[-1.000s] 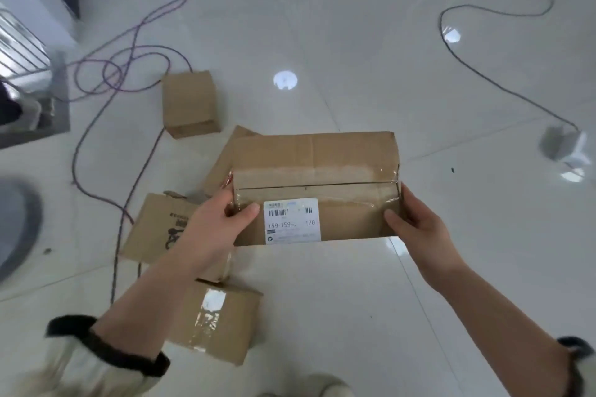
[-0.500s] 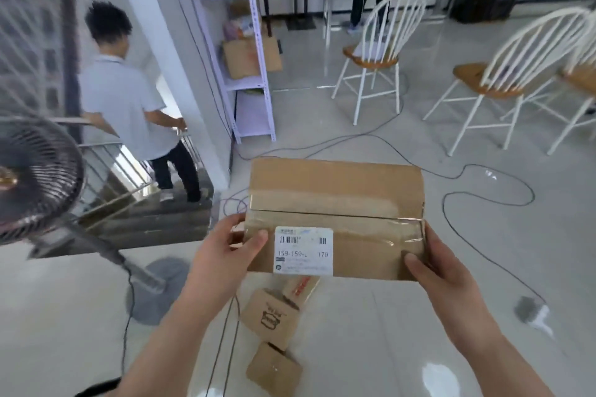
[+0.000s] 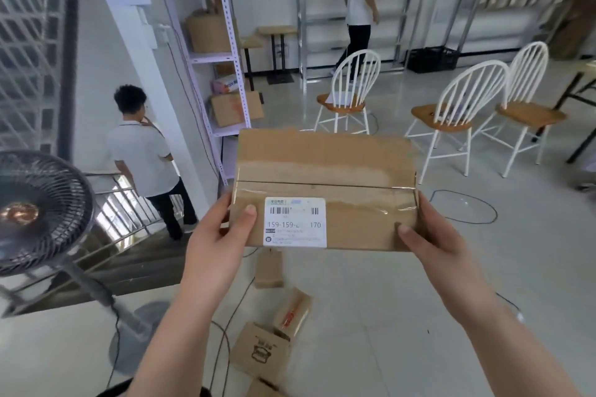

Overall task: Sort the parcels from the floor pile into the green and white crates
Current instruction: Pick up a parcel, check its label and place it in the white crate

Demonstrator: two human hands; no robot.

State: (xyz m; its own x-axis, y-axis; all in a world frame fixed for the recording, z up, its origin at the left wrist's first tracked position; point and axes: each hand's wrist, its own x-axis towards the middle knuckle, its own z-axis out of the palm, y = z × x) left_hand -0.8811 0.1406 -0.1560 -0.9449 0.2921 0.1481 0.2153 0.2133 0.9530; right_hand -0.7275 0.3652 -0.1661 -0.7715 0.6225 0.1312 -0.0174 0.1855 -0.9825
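Note:
I hold a flat brown cardboard parcel (image 3: 325, 171) up in front of me, its taped face and white shipping label (image 3: 295, 222) toward me. My left hand (image 3: 217, 235) grips its left end, thumb beside the label. My right hand (image 3: 429, 235) grips the right end, thumb on the front face. Below it on the floor lie other parcels: a small box (image 3: 268, 269), a taped one (image 3: 292, 313) and one with a printed logo (image 3: 259, 353). No green or white crate is in view.
A standing fan (image 3: 35, 213) is at the left, with a stair railing (image 3: 129, 203) and a person (image 3: 145, 155) behind it. White shelves (image 3: 222, 58) stand ahead, three white chairs (image 3: 351, 90) to the right, and another person (image 3: 359, 10) at the back. Cables (image 3: 464, 206) trail over the floor.
The parcel came up off the floor pile in both hands, and my view rose from the floor to the room. Both grips are unchanged.

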